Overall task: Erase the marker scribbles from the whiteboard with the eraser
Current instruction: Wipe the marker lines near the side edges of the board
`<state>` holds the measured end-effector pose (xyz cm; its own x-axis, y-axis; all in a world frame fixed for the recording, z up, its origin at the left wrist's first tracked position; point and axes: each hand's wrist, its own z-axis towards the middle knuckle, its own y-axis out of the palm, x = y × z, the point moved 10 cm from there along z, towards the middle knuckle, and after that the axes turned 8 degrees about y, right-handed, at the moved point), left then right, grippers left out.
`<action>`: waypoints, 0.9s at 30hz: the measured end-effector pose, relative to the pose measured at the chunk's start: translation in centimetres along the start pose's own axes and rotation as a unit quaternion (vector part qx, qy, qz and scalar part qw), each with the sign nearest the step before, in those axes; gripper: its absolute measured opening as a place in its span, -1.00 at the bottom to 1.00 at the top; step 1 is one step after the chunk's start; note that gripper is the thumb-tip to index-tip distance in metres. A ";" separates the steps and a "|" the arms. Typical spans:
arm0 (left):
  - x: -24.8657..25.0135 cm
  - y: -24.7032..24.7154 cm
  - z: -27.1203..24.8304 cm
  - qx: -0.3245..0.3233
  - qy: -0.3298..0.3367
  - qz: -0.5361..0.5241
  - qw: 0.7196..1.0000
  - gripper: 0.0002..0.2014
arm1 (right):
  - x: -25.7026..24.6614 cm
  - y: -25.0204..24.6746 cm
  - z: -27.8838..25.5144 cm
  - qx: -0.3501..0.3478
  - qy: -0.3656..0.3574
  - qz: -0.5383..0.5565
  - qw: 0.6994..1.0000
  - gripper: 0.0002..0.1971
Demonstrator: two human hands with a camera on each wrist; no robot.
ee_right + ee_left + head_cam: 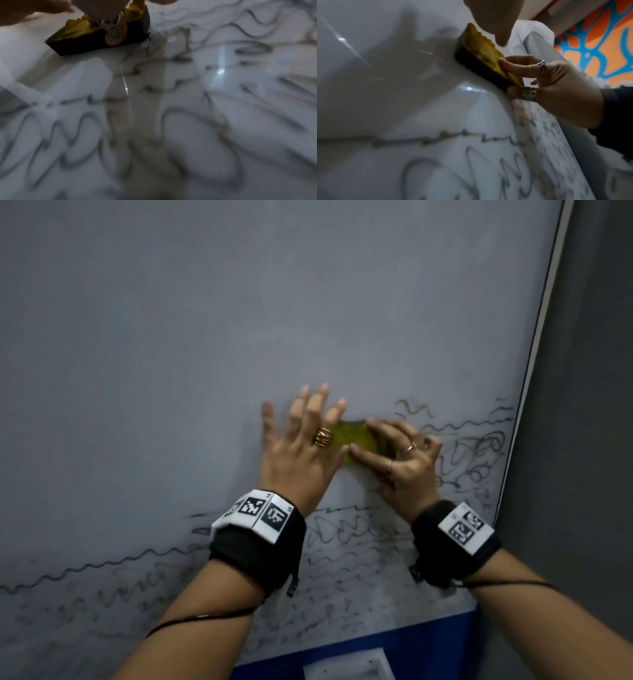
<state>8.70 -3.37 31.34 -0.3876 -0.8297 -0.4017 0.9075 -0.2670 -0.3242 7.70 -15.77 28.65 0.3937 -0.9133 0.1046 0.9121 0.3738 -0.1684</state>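
Note:
A yellow eraser (356,440) with a dark felt base lies pressed on the whiteboard (239,320). My right hand (400,463) grips it, thumb below and fingers on top. Beside it on the left, my left hand (301,440) is spread flat on the board, its little finger touching the eraser's edge. Black marker scribbles (472,453) lie to the right of the eraser, and more scribbles (137,594) run along the lower board. The left wrist view shows the eraser (481,54) pinched by the right hand (565,92). In the right wrist view the eraser (82,40) sits at the top left, above scribbles (188,135).
The board's upper area shows only faint smears. Its metal frame (544,302) runs down the right side, against a dark grey wall (589,371). A blue panel (428,642) with a white fitting (352,666) sits below the board. An orange and blue patterned wall (599,47) lies beyond.

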 end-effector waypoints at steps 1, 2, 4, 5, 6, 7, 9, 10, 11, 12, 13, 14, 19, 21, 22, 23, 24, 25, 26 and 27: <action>1.3 0.9 0.0 -0.011 0.046 0.000 0.999 -0.47 | -0.2 0.0 -0.9 -0.012 -0.007 -0.006 1.000 -0.50; 1.9 1.7 -0.1 -0.022 0.069 0.006 0.997 -0.45 | -0.1 0.0 -1.3 -0.025 -0.015 -0.007 1.000 -0.51; 2.1 2.5 -0.7 -0.019 0.075 0.027 0.997 -0.42 | 0.2 -0.2 -0.7 -0.076 -0.040 0.018 0.996 -0.57; 2.4 2.4 -1.0 -0.004 0.085 0.036 0.996 -0.43 | 0.4 -0.3 -0.2 -0.109 -0.053 0.037 0.992 -0.61; 3.1 2.1 -1.2 0.019 0.108 0.034 0.993 -0.48 | 0.9 -0.5 0.5 -0.135 -0.064 0.051 0.988 -0.65; 3.9 1.7 -1.5 0.045 0.138 0.023 0.989 -0.54 | 1.7 -1.0 1.2 -0.150 -0.072 0.054 0.985 -0.67; 5.2 1.3 -1.6 0.071 0.187 0.003 0.980 -0.57 | 4.6 -2.2 2.9 -0.153 -0.082 0.025 0.985 -0.65; 5.3 1.4 -1.5 0.071 0.200 -0.002 0.977 -0.58 | 6.4 -2.8 3.7 -0.151 -0.083 0.000 0.985 -0.63; 5.3 1.7 -1.3 0.068 0.203 -0.003 0.977 -0.60 | 8.2 -3.2 4.4 -0.157 -0.088 -0.033 0.983 -0.59; 5.2 1.9 -1.0 0.065 0.202 0.002 0.977 -0.58 | 10.0 -3.4 4.8 -0.171 -0.095 -0.071 0.978 -0.54; 5.2 2.1 -0.9 0.064 0.202 0.010 0.977 -0.55 | 11.4 -3.4 5.0 -0.187 -0.106 -0.108 0.971 -0.50; 5.1 2.0 -0.7 0.069 0.203 0.020 0.977 -0.53 | 12.6 -3.6 5.0 -0.197 -0.120 -0.140 0.963 -0.47; 3.9 0.5 4.2 0.124 0.109 0.080 0.983 -0.54 | 16.4 -5.8 5.7 -0.167 -0.130 -0.249 0.945 -0.43; 3.3 0.1 6.1 0.140 0.043 0.075 0.986 -0.52 | 17.5 -5.8 5.6 -0.160 -0.103 -0.252 0.949 -0.40; 3.5 0.2 6.3 0.146 0.022 0.064 0.987 -0.52 | 17.8 -5.6 5.3 -0.155 -0.091 -0.249 0.952 -0.39; 4.1 0.6 6.0 0.150 0.014 0.054 0.987 -0.53 | 18.0 -5.5 5.0 -0.149 -0.082 -0.247 0.954 -0.40; 5.1 1.3 5.3 0.150 0.027 0.048 0.987 -0.54 | 18.0 -5.5 4.8 -0.140 -0.077 -0.246 0.956 -0.41; 6.4 2.2 4.3 0.142 0.058 0.048 0.987 -0.52 | 18.1 -5.6 4.8 -0.134 -0.074 -0.245 0.957 -0.42; 7.7 3.1 3.3 0.125 0.096 0.048 0.986 -0.48 | 18.2 -5.6 5.0 -0.132 -0.073 -0.242 0.959 -0.43; 8.5 3.8 2.2 0.105 0.129 0.045 0.985 -0.43 | 18.2 -5.5 5.0 -0.138 -0.074 -0.239 0.958 -0.43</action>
<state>9.26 -12.53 28.61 -0.3071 -0.7094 -0.6344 0.9433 -0.3153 -0.1041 10.42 -33.67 36.38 -0.0314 -0.9290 0.3687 0.9350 -0.1576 -0.3176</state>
